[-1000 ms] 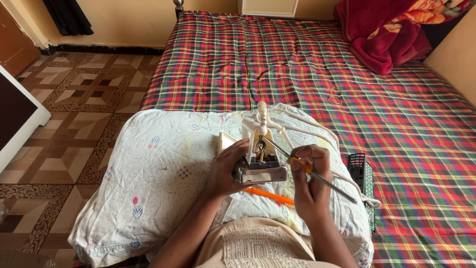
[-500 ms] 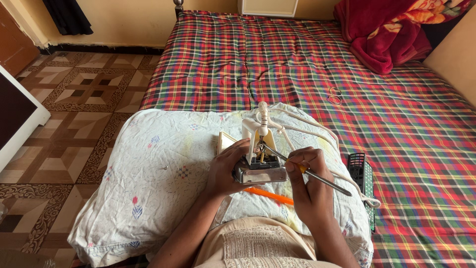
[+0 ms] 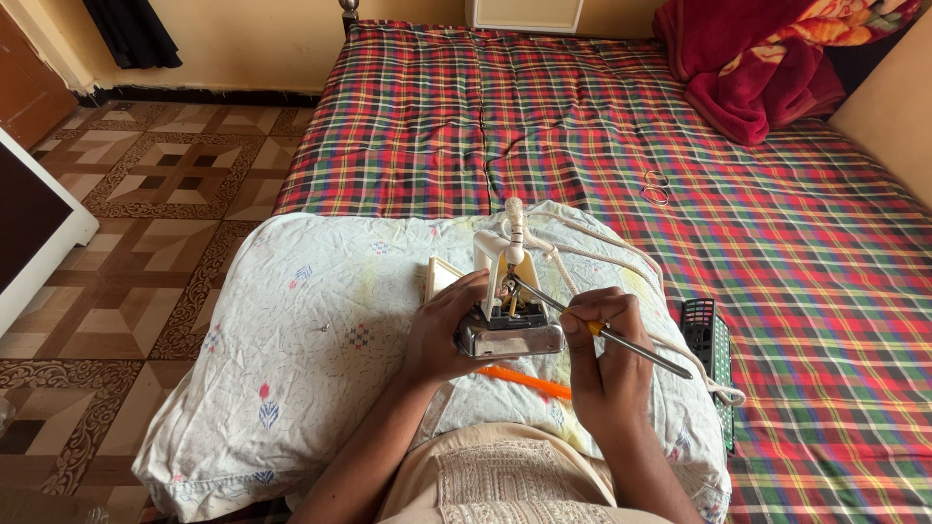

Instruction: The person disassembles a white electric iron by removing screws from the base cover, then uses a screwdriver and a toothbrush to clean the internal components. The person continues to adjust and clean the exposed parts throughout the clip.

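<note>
Two hands, one opened electric iron, one metal rod tool, all on one pillow.

Left hand [image 3: 445,333] clamps around the side of the iron [image 3: 510,325], which sits open end up on the white floral pillow [image 3: 311,340], its one white cord [image 3: 621,262] trailing right. Right hand [image 3: 604,357] is closed on the rod tool [image 3: 612,337], tip in the iron's terminal area. One orange-handled tool [image 3: 524,381] lies under the iron, one remote [image 3: 711,342] on the plaid bedspread [image 3: 582,126], one red blanket [image 3: 767,58] far corner.
</note>
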Motion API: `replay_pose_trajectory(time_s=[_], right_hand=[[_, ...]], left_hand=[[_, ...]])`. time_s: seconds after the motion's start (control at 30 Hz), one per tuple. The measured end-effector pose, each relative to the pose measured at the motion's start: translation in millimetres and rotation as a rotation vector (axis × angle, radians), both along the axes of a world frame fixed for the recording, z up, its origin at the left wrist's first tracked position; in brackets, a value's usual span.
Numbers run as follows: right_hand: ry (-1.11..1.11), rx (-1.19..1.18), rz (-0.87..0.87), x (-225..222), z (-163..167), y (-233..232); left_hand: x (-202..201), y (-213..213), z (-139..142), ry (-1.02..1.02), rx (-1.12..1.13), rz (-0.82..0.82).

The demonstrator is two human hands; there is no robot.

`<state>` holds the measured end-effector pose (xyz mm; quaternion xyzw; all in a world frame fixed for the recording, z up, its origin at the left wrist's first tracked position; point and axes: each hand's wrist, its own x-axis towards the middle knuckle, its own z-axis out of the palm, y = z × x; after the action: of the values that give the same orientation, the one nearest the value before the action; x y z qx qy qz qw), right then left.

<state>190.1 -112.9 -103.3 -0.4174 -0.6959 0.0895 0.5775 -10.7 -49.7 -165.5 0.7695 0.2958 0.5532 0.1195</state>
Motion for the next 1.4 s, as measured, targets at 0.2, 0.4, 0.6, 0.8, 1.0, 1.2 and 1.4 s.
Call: replay_pose_trajectory(time_s=[0.2, 0.4, 0.6, 0.8, 1.0, 1.2, 1.4], right_hand=[[-0.012, 0.127, -0.035, -4.8, -3.8, 3.5], [-0.089, 0.196, -0.119, -11.8, -10.8, 6.0], [0.023, 0.195, -0.041, -8.7, -17.9, 10.5], [0.160, 0.148, 0.001, -1.2, -20.3, 5.7], [0.050, 0.165, -0.057, -5.0, -18.6, 3.7], [0.043, 0.145, -0.048, -2.6, -16.6, 2.6], [0.006, 0.178, -0.045, -5.4, -14.6, 3.1]], left_hand=[[1.0, 0.5, -1.9, -0.003, 0.006, 0.015], [1.4, 2.1, -4.7, 0.005, -0.010, 0.039], [1.4, 1.8, -6.0, 0.001, -0.006, 0.054], [1.9, 0.2, -3.3, 0.036, 0.026, 0.045], [2.0, -1.2, -2.3, 0.033, 0.016, 0.029], [1.9, 0.9, -6.4, 0.043, 0.014, 0.051], [3.1, 2.9, -9.2, 0.063, 0.010, 0.079]])
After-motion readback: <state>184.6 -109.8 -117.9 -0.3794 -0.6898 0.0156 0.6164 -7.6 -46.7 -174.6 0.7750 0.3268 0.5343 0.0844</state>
